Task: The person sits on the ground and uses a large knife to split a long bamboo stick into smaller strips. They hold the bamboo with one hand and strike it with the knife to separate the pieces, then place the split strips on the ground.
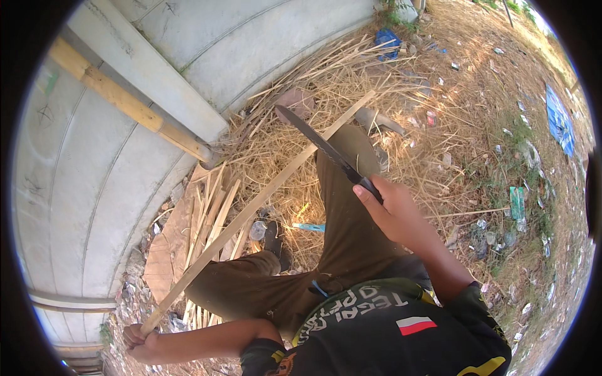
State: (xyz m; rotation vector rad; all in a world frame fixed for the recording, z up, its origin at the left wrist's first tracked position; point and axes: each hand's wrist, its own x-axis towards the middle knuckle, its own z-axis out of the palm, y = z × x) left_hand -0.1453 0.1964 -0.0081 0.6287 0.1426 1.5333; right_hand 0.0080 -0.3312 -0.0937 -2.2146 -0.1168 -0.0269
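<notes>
My right hand (396, 210) is closed round the black handle of a long knife (316, 141) with a dark blade. The blade points up and left and crosses over a long, flat bamboo strip (251, 205) near its far end; whether they touch I cannot tell. At the lower left my left hand (139, 343) grips the near end of this strip. From there the strip slants up to the right, over my bent left leg and past my right knee. Under it lies a bundle of split bamboo pieces (216, 213), partly on a flattened brown cardboard (164, 257).
A grey concrete wall (94, 207) with a post and a bamboo pole (119, 97) runs along the left. Shavings and thin strips (332, 69) heap up ahead. Blue plastic (387, 42), a blue sheet (559, 122) and scattered litter lie on the dry ground.
</notes>
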